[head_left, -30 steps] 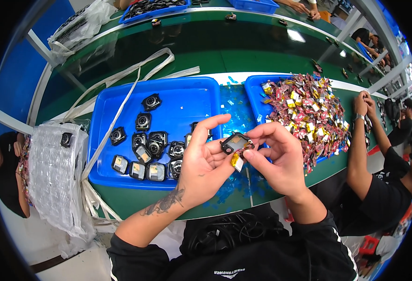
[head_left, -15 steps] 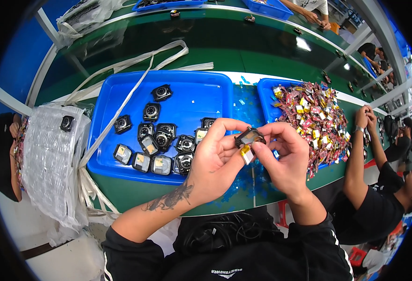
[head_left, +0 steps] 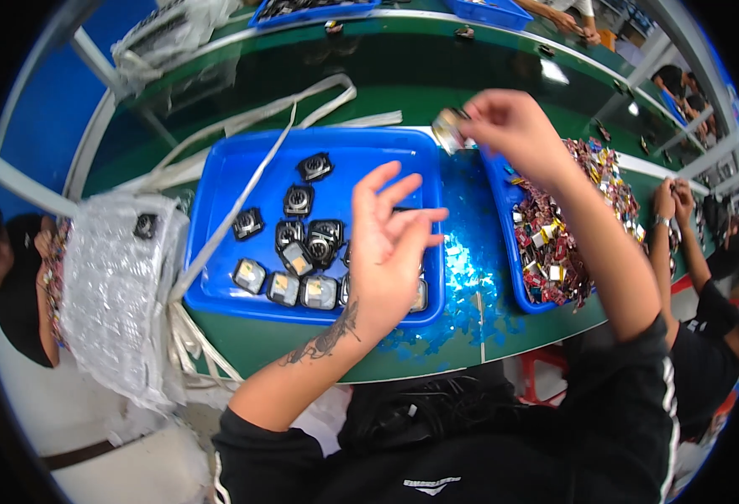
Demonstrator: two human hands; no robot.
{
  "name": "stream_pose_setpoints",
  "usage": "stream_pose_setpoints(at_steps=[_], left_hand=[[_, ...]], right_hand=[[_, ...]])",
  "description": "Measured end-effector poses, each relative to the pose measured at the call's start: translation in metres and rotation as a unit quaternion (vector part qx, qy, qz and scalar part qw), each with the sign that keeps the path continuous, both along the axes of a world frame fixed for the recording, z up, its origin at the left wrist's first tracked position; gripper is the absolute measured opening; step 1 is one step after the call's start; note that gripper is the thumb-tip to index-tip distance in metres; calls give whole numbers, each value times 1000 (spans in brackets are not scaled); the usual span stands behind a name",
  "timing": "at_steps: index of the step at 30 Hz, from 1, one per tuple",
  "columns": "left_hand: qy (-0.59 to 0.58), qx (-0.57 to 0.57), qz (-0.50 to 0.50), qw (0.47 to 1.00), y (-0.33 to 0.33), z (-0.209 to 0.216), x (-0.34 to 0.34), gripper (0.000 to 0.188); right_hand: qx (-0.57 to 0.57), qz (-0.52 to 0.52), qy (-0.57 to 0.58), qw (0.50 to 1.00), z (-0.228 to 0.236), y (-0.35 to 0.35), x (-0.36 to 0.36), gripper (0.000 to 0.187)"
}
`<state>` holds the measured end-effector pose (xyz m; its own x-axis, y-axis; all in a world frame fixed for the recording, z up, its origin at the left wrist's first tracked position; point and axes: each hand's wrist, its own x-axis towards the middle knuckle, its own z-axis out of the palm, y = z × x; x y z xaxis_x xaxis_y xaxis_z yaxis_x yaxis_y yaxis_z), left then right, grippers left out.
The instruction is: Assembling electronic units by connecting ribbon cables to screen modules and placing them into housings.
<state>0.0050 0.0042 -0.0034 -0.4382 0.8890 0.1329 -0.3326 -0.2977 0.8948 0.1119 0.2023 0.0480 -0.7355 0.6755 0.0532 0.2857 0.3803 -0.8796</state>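
Observation:
My left hand (head_left: 386, 244) hovers over the right side of a blue tray (head_left: 424, 155), palm turned up and fingers spread, with nothing in it. It hides part of the tray's load of black smartwatch housings (head_left: 325, 242), some showing round backs and others pale faces. My right hand (head_left: 512, 130) is stretched forward past the gap between the trays. Its thumb and fingers pinch a smartwatch housing (head_left: 448, 129), blurred, with a pale gold face and a dark edge.
A second blue tray (head_left: 508, 244) at right is heaped with small red, yellow and silver parts (head_left: 554, 244). Blue film scraps (head_left: 462, 294) litter the green table between the trays. White strapping (head_left: 252, 189) crosses the left tray. Bubble wrap (head_left: 117, 286) lies at left; a co-worker's hands (head_left: 673, 200) are at right.
My hands have parted. The right hand has carried the housing forward, away from me; the left has let go of it and opened. The view has shifted slightly.

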Motion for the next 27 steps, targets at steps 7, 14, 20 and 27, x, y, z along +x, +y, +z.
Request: stream_pose_setpoints(at_steps=[7, 14, 20, 27], left_hand=[[707, -125, 178, 673, 11, 4, -50, 34], [707, -360, 150, 590, 4, -21, -80, 48], [709, -304, 156, 618, 9, -14, -82, 36], [742, -275, 148, 593, 4, -23, -84, 39]], right_hand=[[48, -135, -254, 957, -76, 139, -43, 8], [-65, -153, -214, 963, -67, 128, -37, 20], [38, -156, -170, 972, -40, 123, -11, 16], [282, 47, -210, 935, 19, 50, 46, 12]])
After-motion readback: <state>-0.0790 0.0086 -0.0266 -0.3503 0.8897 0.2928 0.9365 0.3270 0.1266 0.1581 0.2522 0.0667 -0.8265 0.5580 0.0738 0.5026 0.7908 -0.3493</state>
